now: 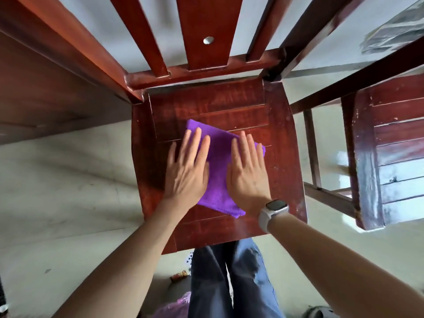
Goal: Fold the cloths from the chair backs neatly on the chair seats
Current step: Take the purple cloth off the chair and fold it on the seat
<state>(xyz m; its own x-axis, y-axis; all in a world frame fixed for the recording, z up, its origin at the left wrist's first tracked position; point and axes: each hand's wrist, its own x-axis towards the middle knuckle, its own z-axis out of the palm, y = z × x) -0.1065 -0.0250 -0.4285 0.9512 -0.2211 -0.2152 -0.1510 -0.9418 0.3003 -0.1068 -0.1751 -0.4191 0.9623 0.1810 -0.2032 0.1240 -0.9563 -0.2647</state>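
Observation:
A folded purple cloth (218,161) lies flat on the reddish wooden chair seat (206,104), turned a little askew to the seat's edges. My left hand (187,168) presses on the cloth's left side with straight fingers, partly over the bare wood. My right hand (247,171), with a white watch on its wrist, presses flat on the cloth's right side. Both palms cover much of the cloth. The chair back (206,31) with its slats stands bare beyond the seat.
A second wooden chair (390,157) stands close on the right. A dark wooden table edge (46,88) runs along the left. My legs in blue jeans (229,283) stand at the seat's front edge. Pale floor lies around, with small items near my feet.

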